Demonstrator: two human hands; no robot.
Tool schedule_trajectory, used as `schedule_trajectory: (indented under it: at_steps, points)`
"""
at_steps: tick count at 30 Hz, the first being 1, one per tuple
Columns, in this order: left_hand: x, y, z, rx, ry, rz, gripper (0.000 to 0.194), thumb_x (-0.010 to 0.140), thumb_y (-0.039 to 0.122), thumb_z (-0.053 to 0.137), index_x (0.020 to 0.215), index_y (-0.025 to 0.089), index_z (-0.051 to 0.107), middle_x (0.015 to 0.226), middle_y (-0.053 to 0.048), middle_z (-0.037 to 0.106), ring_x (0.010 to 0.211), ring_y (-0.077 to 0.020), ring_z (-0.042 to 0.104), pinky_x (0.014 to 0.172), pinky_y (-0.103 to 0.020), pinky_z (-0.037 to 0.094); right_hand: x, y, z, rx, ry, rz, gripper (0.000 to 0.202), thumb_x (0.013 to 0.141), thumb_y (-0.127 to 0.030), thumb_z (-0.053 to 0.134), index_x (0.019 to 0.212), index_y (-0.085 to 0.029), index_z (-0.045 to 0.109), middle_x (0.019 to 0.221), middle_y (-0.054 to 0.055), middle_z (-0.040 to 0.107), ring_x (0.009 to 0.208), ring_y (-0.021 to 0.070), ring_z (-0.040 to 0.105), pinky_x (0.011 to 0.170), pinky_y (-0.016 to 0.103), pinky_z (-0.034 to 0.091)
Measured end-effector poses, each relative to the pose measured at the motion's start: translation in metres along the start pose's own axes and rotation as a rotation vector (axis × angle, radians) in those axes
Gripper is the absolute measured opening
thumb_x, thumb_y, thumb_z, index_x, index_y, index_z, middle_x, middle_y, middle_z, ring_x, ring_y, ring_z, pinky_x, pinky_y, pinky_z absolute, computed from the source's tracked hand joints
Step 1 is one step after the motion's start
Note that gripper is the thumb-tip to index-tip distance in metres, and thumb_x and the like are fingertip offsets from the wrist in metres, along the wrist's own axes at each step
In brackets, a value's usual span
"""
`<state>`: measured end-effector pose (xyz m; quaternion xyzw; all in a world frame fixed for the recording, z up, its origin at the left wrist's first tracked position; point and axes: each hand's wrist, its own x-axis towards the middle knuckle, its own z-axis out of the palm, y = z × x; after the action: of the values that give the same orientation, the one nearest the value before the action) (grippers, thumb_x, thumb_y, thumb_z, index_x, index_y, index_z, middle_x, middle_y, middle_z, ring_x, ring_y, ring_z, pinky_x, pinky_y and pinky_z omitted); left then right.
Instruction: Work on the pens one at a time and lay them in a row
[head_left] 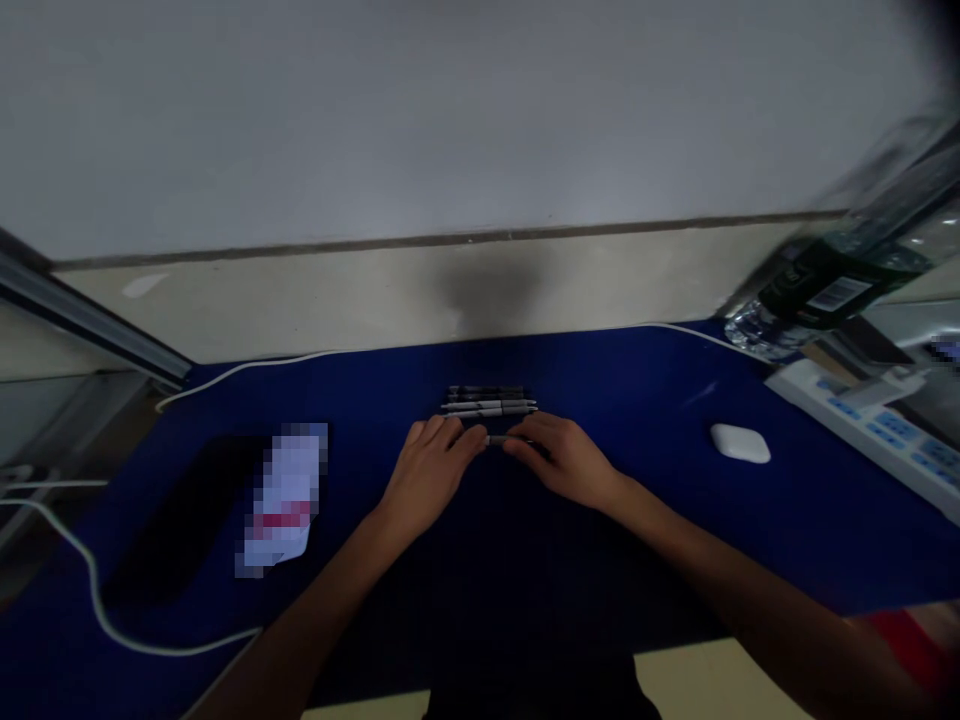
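Note:
Between my hands a pen (496, 440) lies crosswise, just above or on the blue tabletop. My left hand (435, 462) has its fingers closed on the pen's left end. The pen's right end is in the closed fingers of my right hand (556, 455), which hide its tip. Just beyond my fingers, several pens lie side by side in a row, among them a light grey pen (487, 408) and a dark pen (487, 391).
A blue tabletop (637, 380) meets the wall. At left are a pixelated card-like item (289, 490), a dark flat object (187, 515) and a white cable (94, 575). At right are a white case (740, 443), a power strip (877, 435) and a bottle (825, 285).

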<state>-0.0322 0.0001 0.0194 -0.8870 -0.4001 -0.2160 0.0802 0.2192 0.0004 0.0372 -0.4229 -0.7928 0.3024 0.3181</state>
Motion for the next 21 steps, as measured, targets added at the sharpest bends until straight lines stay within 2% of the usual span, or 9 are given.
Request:
schedule_trajectory:
  at_steps: [3,6,8,11,13,16,18,21]
  points:
    - [-0.0004,-0.0006,0.0008,0.006,-0.008,0.0,0.028,0.123,0.025,0.043,0.121,0.023,0.07,0.093,-0.003,0.068,0.087,-0.0222,0.059,0.076,-0.037,0.037,0.0017,-0.0008,0.0,0.08,0.014,0.052,0.028,0.11,-0.043,0.065,0.09,-0.027,0.078,0.084,0.006,0.076,0.073,0.0259,0.072,0.068,0.042,0.058]
    - [-0.0013,-0.0015,0.002,-0.001,-0.021,-0.01,0.026,0.122,0.025,0.044,0.124,0.024,0.07,0.095,-0.004,0.07,0.088,-0.0225,0.059,0.077,-0.037,0.038,0.0028,-0.0013,0.0018,0.161,0.034,0.083,0.006,0.1,-0.034,0.075,0.099,-0.029,0.076,0.094,0.004,0.08,0.077,0.025,0.074,0.069,0.04,0.059]
    - [-0.002,-0.0016,0.0028,-0.008,-0.031,-0.015,0.026,0.122,0.025,0.045,0.124,0.024,0.07,0.096,-0.004,0.07,0.09,-0.0229,0.06,0.077,-0.037,0.039,0.0032,-0.0018,0.0031,0.198,0.043,0.111,0.009,0.097,-0.035,0.079,0.103,-0.029,0.075,0.097,0.004,0.082,0.078,0.0255,0.075,0.068,0.04,0.06]
    - [-0.0031,-0.001,0.004,-0.022,-0.033,-0.008,0.028,0.122,0.026,0.043,0.126,0.024,0.071,0.095,-0.004,0.068,0.09,-0.0233,0.06,0.078,-0.037,0.04,0.0034,-0.0036,0.0035,0.206,0.036,0.124,0.016,0.102,-0.044,0.073,0.096,-0.029,0.075,0.091,0.004,0.08,0.075,0.0258,0.074,0.065,0.041,0.058]
    - [-0.0033,-0.0002,0.0046,-0.025,-0.028,0.003,0.029,0.122,0.027,0.042,0.127,0.024,0.07,0.094,-0.003,0.067,0.089,-0.0235,0.059,0.078,-0.037,0.04,0.0032,-0.0052,0.0031,0.197,0.019,0.122,0.02,0.105,-0.042,0.068,0.091,-0.029,0.074,0.086,0.004,0.078,0.072,0.025,0.072,0.064,0.04,0.057]
    - [-0.0029,0.0013,0.0045,-0.015,-0.02,0.011,0.03,0.123,0.027,0.04,0.124,0.023,0.07,0.093,-0.003,0.066,0.087,-0.0235,0.058,0.077,-0.038,0.039,0.0025,-0.0062,0.0032,0.218,0.015,0.113,0.005,0.098,-0.034,0.074,0.099,-0.029,0.074,0.091,0.003,0.079,0.075,0.0246,0.073,0.067,0.039,0.058]
    - [-0.0023,0.0022,0.0039,-0.007,-0.019,0.012,0.03,0.123,0.026,0.04,0.123,0.022,0.07,0.093,-0.003,0.065,0.087,-0.0234,0.058,0.077,-0.038,0.039,0.0022,-0.0059,0.0042,0.213,0.027,0.105,0.009,0.096,-0.035,0.077,0.102,-0.029,0.074,0.094,0.004,0.08,0.077,0.0248,0.074,0.069,0.039,0.059]
    - [-0.0018,0.0034,0.0033,0.005,-0.021,0.019,0.029,0.123,0.026,0.042,0.122,0.022,0.07,0.092,-0.003,0.065,0.087,-0.0231,0.058,0.078,-0.038,0.039,0.0021,-0.0049,0.0065,0.168,0.041,0.098,0.022,0.104,-0.042,0.07,0.088,-0.027,0.073,0.086,0.004,0.076,0.074,0.0238,0.071,0.067,0.039,0.057]
